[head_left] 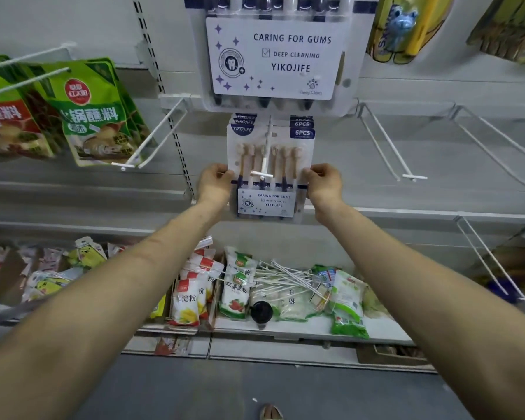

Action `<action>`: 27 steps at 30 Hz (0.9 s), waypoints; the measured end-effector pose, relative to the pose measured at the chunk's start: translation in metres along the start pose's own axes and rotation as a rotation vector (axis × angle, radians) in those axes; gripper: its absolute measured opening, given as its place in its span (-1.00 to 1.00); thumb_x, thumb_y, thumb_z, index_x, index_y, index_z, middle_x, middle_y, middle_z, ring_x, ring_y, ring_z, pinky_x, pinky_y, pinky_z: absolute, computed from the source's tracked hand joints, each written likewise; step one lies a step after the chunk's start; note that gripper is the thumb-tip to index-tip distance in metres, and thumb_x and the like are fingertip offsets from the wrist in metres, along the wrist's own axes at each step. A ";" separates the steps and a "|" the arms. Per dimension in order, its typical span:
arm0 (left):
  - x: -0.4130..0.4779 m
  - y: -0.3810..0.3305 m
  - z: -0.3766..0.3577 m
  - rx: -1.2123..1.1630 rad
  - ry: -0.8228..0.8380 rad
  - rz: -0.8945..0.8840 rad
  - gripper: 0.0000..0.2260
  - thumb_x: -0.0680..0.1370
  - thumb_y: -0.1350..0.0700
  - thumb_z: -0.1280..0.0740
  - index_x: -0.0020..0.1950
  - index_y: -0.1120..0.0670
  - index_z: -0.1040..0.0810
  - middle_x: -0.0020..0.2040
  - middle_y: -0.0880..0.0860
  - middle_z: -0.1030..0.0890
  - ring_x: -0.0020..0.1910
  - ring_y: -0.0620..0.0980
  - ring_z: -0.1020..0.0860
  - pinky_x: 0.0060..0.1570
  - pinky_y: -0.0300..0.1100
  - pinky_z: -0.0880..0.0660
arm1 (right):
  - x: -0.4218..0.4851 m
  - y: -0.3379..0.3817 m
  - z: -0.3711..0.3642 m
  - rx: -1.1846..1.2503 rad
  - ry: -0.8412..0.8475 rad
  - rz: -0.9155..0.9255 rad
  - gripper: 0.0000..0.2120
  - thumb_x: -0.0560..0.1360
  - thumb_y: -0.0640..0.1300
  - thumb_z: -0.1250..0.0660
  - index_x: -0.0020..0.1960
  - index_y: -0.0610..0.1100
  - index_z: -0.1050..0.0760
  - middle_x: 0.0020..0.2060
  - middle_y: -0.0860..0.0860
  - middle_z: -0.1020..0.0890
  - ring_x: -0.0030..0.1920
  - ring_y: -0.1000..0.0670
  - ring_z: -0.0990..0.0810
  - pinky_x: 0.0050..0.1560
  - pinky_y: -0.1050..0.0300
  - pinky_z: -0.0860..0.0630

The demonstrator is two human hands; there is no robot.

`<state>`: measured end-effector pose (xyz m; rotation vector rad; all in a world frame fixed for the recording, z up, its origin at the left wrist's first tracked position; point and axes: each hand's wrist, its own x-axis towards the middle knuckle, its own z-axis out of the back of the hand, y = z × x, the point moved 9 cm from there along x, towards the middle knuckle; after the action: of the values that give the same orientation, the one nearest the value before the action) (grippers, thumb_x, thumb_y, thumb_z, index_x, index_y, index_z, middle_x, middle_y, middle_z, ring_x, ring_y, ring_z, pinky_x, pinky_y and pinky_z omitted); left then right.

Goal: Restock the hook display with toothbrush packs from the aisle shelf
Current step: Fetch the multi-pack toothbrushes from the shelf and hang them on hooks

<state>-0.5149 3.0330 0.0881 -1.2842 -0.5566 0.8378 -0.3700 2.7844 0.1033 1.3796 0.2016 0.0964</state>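
We held the clear plastic toothbrush pack by its two side edges, our left hand at its nine o'clock and our right hand at its three o'clock. The fingers of both hands were curled in and pinched the rim of the plastic. The pack sat upright at the middle of the view against the pale grey back panel, with its beige brush heads up and its white "CARING FOR GUMS" card at the bottom. A white wire hook ran in front of its upper half, and the hook's short crossbar tip lay across the brush necks. Behind its top edge, more packs of the same kind were stacked on that hook (we could read "6PCS" on three blue corners).

At twelve o'clock hung a larger-looking pack with the same white card. At ten o'clock, green sauce pouches hung from white hooks. At three o'clock, long white wire hooks jutted from the panel.

At six o'clock, the low shelf carried white starch bags, a loose heap of white wire hooks, a black round lid and green-printed bags.
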 end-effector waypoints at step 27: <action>-0.298 0.018 -0.160 0.840 0.530 -0.567 -0.41 0.60 -0.13 -0.35 0.58 0.02 -0.29 0.46 0.09 -0.36 0.45 0.17 -0.33 0.36 0.09 -0.39 | -0.209 -0.084 0.207 -0.657 -0.073 0.152 -0.48 0.56 -0.21 -0.37 0.49 -0.14 -0.36 0.35 -0.14 -0.43 0.33 -0.21 -0.48 0.21 -0.01 -0.43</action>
<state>-0.5734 2.7004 0.0615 -0.4790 -0.0857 0.1728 -0.5375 2.5301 0.0756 0.7396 -0.0029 0.2178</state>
